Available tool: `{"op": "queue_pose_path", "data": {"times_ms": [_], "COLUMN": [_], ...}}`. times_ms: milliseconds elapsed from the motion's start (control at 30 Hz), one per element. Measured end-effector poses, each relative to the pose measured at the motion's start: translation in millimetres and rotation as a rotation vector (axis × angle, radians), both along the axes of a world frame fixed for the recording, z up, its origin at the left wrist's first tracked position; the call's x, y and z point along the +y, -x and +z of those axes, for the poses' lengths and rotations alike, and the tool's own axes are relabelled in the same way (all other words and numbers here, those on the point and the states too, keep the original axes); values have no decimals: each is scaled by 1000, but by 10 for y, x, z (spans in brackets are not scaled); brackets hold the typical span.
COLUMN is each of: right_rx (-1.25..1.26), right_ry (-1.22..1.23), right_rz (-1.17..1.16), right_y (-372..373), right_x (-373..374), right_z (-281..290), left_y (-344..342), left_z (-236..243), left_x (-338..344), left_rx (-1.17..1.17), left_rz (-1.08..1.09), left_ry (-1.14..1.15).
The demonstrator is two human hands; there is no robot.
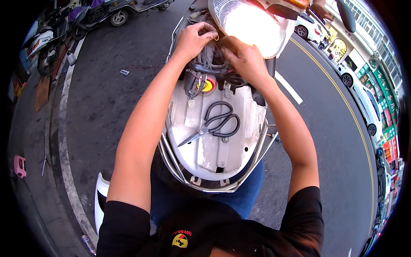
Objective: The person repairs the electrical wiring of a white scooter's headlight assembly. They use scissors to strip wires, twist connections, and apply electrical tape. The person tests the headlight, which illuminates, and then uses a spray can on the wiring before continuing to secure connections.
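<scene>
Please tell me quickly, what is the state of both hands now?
Left hand: closed, seems to pinch a yellow wire.
Right hand: curled close by; whether it holds anything cannot be told.

Situated on grey asphalt (102, 115), under daylight. Bounded left by a white edge line (63, 107) (lens-curved), right by a double yellow line (343, 91). Flanked by parked motor scooters (40, 43), left; white cars (364, 96) and shopfronts (382, 83), right.
</scene>
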State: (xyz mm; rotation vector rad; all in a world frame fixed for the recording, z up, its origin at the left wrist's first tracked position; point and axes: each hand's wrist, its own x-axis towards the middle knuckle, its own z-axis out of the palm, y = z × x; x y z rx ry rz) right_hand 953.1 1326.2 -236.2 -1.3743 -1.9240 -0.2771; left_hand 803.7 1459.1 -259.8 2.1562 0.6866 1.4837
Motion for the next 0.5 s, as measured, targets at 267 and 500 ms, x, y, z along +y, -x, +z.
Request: {"op": "queue_pose_path", "data": {"times_ms": [267,500], "right_rx": [12,-105], "right_ry": [-23,-21], "right_rz": [-97,-266], "right_y": [-28,149], "right_x": [101,189], "right_z": [-172,-72], "left_y": [-10,-5], "left_z": [-11,-38], "left_x": [11,75], "left_rx": [-41,-136], "left_rz": [-47,-138], "left_ry": [10,83]}}
